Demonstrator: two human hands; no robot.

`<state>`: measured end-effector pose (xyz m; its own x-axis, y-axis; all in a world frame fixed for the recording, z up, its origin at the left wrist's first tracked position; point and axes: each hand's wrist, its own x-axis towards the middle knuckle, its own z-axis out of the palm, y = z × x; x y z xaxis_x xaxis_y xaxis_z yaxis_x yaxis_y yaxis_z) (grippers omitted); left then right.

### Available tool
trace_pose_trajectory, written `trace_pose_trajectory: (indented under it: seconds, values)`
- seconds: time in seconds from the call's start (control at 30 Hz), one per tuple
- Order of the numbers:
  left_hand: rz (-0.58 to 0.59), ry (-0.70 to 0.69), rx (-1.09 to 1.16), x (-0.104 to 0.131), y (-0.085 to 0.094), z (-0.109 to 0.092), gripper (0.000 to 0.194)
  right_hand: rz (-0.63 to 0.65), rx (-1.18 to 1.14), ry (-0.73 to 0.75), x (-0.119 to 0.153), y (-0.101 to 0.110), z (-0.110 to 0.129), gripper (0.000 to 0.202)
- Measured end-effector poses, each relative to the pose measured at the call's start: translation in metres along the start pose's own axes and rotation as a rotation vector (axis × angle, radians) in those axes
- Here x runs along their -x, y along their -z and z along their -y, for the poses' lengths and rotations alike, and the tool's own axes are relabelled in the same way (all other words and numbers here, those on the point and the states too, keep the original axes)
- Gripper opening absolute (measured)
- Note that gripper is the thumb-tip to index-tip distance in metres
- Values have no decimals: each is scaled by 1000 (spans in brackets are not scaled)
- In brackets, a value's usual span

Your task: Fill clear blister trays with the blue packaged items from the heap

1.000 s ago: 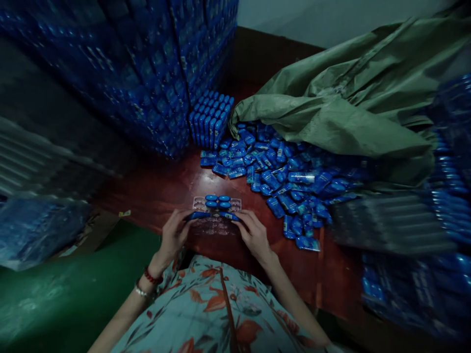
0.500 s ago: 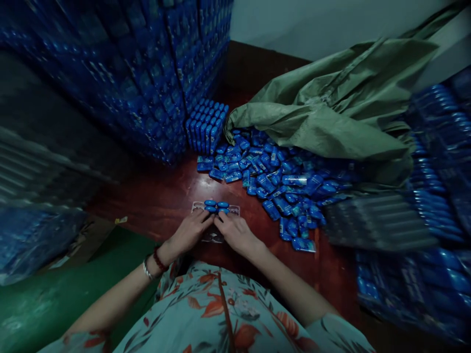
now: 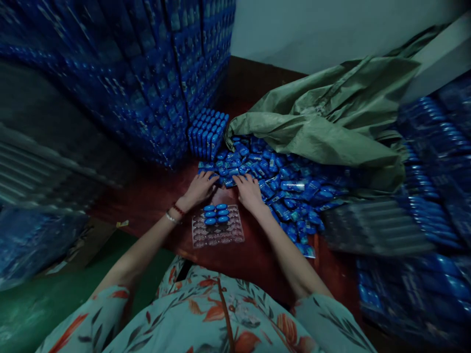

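Left hand (image 3: 200, 189): grip at the near edge of the loose blue packs (image 3: 292, 186); I cannot tell whether it has closed on one
Right hand (image 3: 250, 193): grip apart from the left, fingers bent over the same edge, closure unclear to me
Clear tray (image 3: 197, 239): on the red worktop (image 3: 253, 260), nearer me than both hands, touched by neither
Seated packs (image 3: 210, 214): six, two columns of three; I judge it early, most pockets without one
Loose heap: plenty left, partly under green cloth (image 3: 324, 122)
Upright block (image 3: 208, 130): packs stood in close rows behind the left hand
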<state>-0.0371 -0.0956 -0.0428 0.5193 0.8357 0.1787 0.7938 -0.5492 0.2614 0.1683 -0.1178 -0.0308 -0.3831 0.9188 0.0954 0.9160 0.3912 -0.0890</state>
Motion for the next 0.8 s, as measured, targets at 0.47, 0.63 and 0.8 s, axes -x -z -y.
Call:
trace_pose_trajectory:
  seconds: [0.47, 0.63, 0.8]
  values:
    - [-299, 443, 393, 130, 35, 0, 25, -229, -708, -218, 106, 17, 3, 21]
    - [-173, 257, 347, 173, 37, -43, 28, -72, -766, -38, 129, 26, 24, 24]
    - [-170, 104, 249, 159, 14, -67, 40, -12, -563, 112, 114, 11, 44, 27]
